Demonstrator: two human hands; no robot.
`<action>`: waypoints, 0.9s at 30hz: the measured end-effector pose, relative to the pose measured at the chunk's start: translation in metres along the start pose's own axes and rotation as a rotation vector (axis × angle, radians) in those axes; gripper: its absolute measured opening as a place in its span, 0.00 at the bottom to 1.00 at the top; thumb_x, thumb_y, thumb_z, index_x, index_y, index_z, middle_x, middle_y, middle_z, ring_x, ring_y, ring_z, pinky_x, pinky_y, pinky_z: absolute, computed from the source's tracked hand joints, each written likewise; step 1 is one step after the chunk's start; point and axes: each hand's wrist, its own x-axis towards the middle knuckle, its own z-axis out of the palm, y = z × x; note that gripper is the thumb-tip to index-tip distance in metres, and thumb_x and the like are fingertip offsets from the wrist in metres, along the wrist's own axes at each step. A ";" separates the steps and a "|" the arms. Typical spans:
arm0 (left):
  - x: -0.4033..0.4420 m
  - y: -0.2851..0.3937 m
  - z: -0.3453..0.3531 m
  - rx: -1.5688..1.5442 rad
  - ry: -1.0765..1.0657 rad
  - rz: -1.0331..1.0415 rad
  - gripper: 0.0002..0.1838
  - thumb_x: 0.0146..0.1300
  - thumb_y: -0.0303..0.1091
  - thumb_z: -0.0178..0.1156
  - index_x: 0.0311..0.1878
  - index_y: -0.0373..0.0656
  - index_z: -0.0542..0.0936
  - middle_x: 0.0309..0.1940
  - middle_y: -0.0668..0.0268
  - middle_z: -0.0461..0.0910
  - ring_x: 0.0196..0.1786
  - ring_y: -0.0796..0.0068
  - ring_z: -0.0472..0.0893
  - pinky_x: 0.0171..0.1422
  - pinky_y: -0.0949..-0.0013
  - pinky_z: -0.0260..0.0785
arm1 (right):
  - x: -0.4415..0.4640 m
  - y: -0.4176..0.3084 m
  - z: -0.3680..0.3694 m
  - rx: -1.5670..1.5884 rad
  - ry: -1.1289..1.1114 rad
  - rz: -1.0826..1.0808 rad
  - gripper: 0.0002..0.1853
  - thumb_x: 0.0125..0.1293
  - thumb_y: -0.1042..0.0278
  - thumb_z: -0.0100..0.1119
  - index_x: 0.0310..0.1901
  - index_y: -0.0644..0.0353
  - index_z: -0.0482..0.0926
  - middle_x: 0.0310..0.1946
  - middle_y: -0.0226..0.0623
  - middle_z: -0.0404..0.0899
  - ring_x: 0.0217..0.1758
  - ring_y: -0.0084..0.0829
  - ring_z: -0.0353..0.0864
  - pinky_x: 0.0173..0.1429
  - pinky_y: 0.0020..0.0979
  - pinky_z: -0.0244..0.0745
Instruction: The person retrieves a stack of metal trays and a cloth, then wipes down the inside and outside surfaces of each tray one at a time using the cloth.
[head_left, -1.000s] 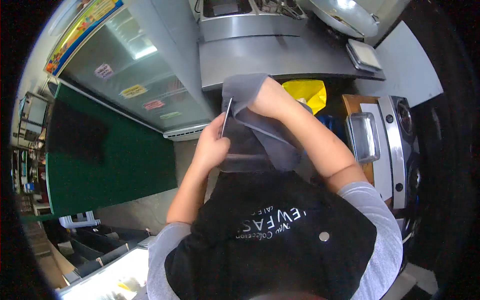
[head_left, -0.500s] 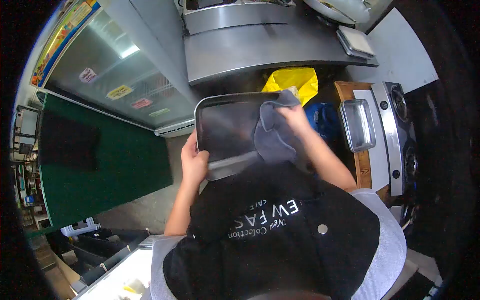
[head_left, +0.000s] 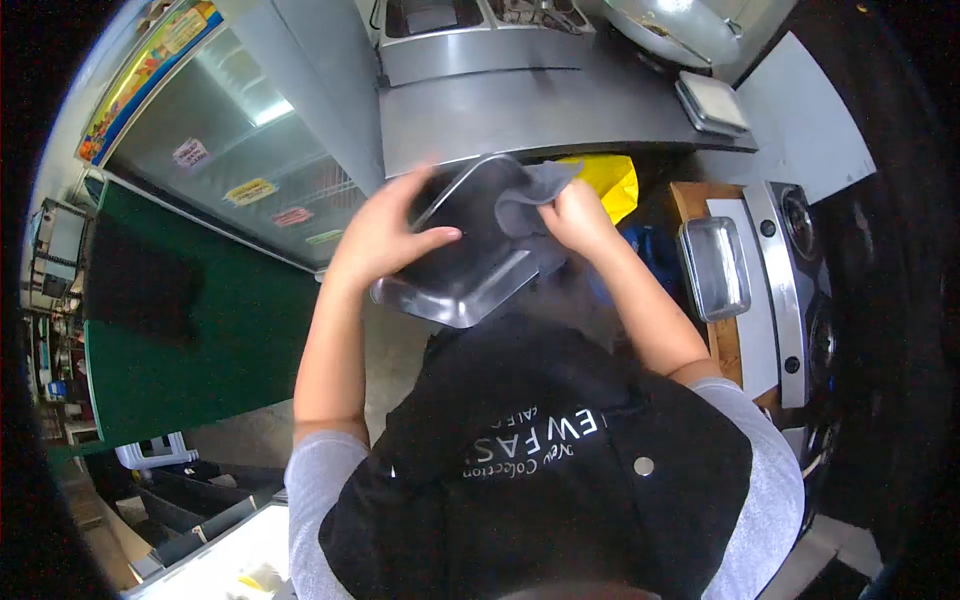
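Observation:
A dark rectangular metal tray (head_left: pixel 500 280) is held tilted in front of my apron, one corner pointing away from me. My right hand (head_left: pixel 580 215) is closed on a grey cloth (head_left: pixel 518 212) at the tray's right side, pressing it against the metal. Part of the cloth folds into the tray. My left hand (head_left: pixel 385 235) is at the tray's left side with thumb and fingers spread apart. Its thumb reaches over the tray, and its fingertips are blurred by motion.
Ahead is a steel counter (head_left: pixel 480 115) with a wok (head_left: pixel 660 30) and stacked containers (head_left: pixel 712 103). A yellow bag (head_left: pixel 612 185) hangs below it. To the right, a steel tray (head_left: pixel 716 268) sits beside a gas stove (head_left: pixel 785 290). A glass-door fridge (head_left: pixel 240 165) stands left.
The tray has turned from nearly level to tilted, with a corner pointing away. My left hand has moved up along its side and spread its fingers. The cloth stays in my right hand.

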 end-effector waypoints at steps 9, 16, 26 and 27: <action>-0.002 -0.082 0.078 -0.367 0.037 -0.354 0.19 0.69 0.38 0.54 0.58 0.38 0.75 0.45 0.54 0.82 0.50 0.62 0.80 0.56 0.63 0.69 | 0.029 0.024 -0.023 0.285 0.421 0.003 0.19 0.59 0.68 0.63 0.52 0.63 0.75 0.44 0.37 0.80 0.48 0.29 0.77 0.56 0.32 0.72; -0.020 -0.099 0.093 -0.864 0.352 -0.737 0.18 0.71 0.41 0.52 0.52 0.34 0.77 0.39 0.61 0.82 0.39 0.71 0.81 0.45 0.67 0.71 | 0.037 -0.009 -0.114 -0.081 0.408 -0.137 0.18 0.56 0.64 0.66 0.47 0.59 0.76 0.43 0.37 0.76 0.47 0.34 0.75 0.51 0.36 0.73; -0.048 -0.082 0.118 -0.431 0.224 -0.818 0.26 0.74 0.53 0.47 0.56 0.37 0.74 0.44 0.62 0.80 0.46 0.72 0.78 0.53 0.67 0.69 | 0.003 0.010 0.049 -0.308 0.171 -0.100 0.16 0.55 0.57 0.65 0.39 0.58 0.77 0.36 0.37 0.76 0.41 0.37 0.75 0.45 0.36 0.72; -0.051 -0.075 0.119 -0.597 0.350 -0.734 0.26 0.74 0.53 0.45 0.57 0.37 0.73 0.47 0.61 0.79 0.48 0.71 0.77 0.55 0.67 0.69 | 0.008 -0.008 0.028 -0.061 0.137 -0.167 0.12 0.59 0.60 0.59 0.41 0.57 0.77 0.35 0.39 0.76 0.39 0.37 0.75 0.45 0.36 0.73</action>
